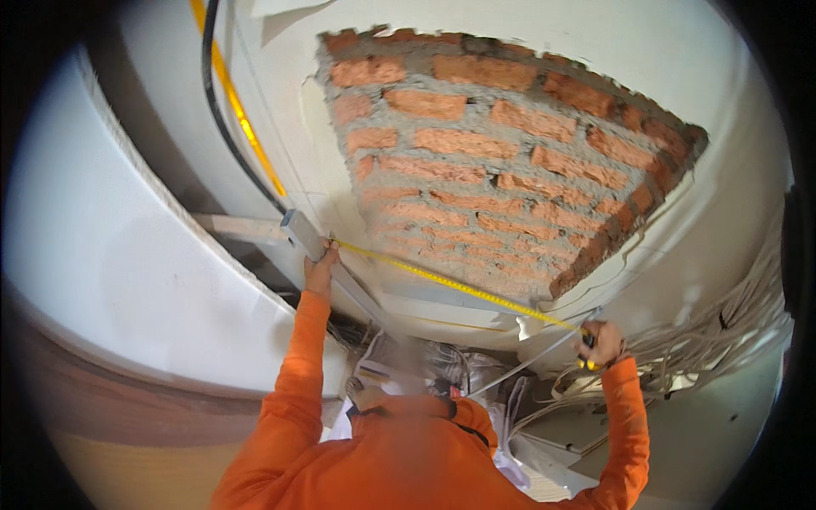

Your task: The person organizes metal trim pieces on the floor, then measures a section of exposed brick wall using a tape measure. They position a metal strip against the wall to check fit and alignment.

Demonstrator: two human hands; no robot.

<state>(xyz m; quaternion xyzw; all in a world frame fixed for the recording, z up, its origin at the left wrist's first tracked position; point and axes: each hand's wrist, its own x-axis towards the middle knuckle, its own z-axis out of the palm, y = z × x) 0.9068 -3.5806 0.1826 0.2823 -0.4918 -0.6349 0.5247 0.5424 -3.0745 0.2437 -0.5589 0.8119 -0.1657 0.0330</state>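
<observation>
A yellow tape measure blade (459, 286) stretches between my two hands, across the lower part of a bare brick patch (476, 144) in the wall. My left hand (320, 272) is closed at the free end of the blade, with its fingers against a long grey metal bar (306, 234). Whether those fingers also grip the bar is hard to tell. The black and yellow tape measure case (586, 347) sits in my right hand (605, 342), whose fingers wrap round it. A thin light-coloured strip (531, 355) slants down from beside that hand.
Loose pale cables (714, 344) hang in a bundle at the right. A black cable (223, 119) and a yellow strip (238, 102) run up the wall at upper left. A large white board (153, 255) stands at the left. Plastic sheeting and clutter (442, 361) lie below.
</observation>
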